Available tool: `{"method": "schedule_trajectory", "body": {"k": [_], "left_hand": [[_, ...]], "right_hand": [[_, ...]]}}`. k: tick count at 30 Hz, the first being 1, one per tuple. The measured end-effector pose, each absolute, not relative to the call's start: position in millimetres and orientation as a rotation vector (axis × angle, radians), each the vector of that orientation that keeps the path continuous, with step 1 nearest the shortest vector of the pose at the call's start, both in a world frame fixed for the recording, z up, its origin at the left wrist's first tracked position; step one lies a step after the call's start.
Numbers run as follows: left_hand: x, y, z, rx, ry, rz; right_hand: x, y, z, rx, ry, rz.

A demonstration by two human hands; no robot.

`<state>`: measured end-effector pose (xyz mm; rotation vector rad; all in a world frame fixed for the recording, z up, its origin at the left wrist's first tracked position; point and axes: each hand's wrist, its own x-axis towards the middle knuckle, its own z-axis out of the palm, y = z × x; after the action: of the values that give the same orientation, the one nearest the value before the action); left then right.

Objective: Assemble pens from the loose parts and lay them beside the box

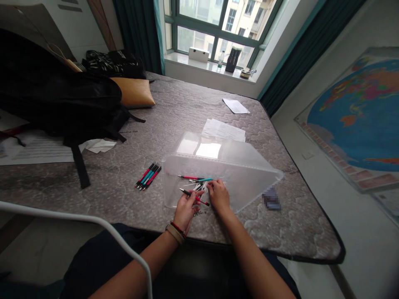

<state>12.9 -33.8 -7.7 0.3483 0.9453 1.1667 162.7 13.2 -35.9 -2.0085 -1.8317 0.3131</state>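
Note:
A red-and-black pen (203, 202) is pinched in my left hand (184, 205), near the front of a clear plastic box (246, 174). The box lies on its side, its opening facing me. Inside it are loose pens, among them a red pen (188, 177), a teal pen (204, 180) and several white or dark ones. My right hand (220, 197) reaches into the box with fingers closed at the white pens (205, 186); what they grip is hidden. Left of the box, several red, teal and black pens (148, 176) lie side by side in a row.
The quilted mattress (174, 104) bears papers (226, 129), a black backpack (56, 91), a tan cushion (134, 92) and a blurred small item (271, 198). A white tube (77, 216) curves across the lower left. A bottle (220, 61) and boxes stand on the windowsill.

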Motion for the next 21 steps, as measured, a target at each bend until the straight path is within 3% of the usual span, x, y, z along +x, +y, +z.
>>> {"method": "schedule_trajectory", "body": {"k": [7, 15, 21], "left_hand": [[5.9, -27.9, -5.2, 0.205, 0.902, 1.18], [-0.6, -19.5, -4.4, 0.077, 0.841, 1.162], [-1.8, -18.1, -5.0, 0.048, 0.826, 1.157]], "right_hand": [[165.8, 13.1, -31.1, -1.878, -1.726, 0.364], [180.5, 2.8, -15.0, -1.443, -1.337, 1.127], [180.2, -2.8, -10.9, -1.294, -1.217, 1.278]]}}
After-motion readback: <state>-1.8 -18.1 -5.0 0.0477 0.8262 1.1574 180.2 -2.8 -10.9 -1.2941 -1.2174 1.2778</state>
